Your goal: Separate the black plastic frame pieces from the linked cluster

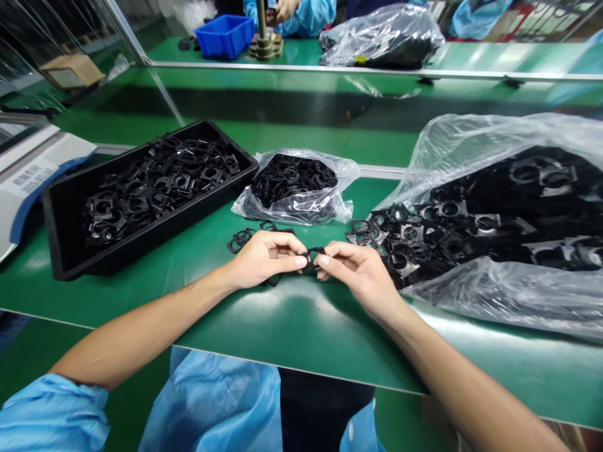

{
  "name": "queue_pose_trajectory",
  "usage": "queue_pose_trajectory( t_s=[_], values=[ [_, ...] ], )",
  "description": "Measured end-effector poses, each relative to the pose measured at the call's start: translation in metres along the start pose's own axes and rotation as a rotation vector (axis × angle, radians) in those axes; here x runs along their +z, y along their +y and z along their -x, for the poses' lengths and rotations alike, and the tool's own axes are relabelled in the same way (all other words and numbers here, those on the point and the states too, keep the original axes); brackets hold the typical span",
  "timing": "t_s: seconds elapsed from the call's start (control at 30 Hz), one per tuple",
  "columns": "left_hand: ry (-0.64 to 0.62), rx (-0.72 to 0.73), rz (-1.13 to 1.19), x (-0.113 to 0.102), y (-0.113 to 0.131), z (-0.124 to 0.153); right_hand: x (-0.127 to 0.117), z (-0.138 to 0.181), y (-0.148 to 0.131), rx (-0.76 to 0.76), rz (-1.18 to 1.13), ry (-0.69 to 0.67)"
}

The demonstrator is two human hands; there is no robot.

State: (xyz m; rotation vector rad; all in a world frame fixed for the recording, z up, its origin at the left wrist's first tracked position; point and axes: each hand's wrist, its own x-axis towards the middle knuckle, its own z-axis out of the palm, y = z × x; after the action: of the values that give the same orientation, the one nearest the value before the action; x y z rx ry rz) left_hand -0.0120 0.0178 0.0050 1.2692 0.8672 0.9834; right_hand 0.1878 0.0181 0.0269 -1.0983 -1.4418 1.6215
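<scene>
Between my two hands is a small black plastic part [315, 252], just above the green table. My left hand [268, 257] pinches its left side with thumb and fingers. On the other side, my right hand [351, 267] grips the part's right end the same way. Fingers cover much of it, so its full shape is hidden. Several loose black ring-shaped parts [241, 240] lie behind and beside my left hand. A spread of black frame-like parts with round holes [409, 233] spills from a bag close to my right hand.
A black tray [155, 232] heaped with similar parts stands at left. Behind my hands sits a small clear bag [346, 172] of black rings; a large clear bag [475, 289] fills the right. Across the table are a blue bin [225, 37], another filled bag [384, 37] and a co-worker's hands [285, 9].
</scene>
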Motion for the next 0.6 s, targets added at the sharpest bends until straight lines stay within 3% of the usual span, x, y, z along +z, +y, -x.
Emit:
queue_pose_trajectory(
  t_s=[0.23, 0.6],
  values=[
    [0.047, -0.018, 0.048, 0.0024, -0.0042, 0.0002, -0.0025, -0.0036, 0.0044, 0.019, -0.049, -0.001],
    [-0.013, -0.048, 0.147, 0.0008, -0.0045, -0.0004, -0.0021, -0.0025, 0.0040, 0.003, -0.039, -0.029]
  ],
)
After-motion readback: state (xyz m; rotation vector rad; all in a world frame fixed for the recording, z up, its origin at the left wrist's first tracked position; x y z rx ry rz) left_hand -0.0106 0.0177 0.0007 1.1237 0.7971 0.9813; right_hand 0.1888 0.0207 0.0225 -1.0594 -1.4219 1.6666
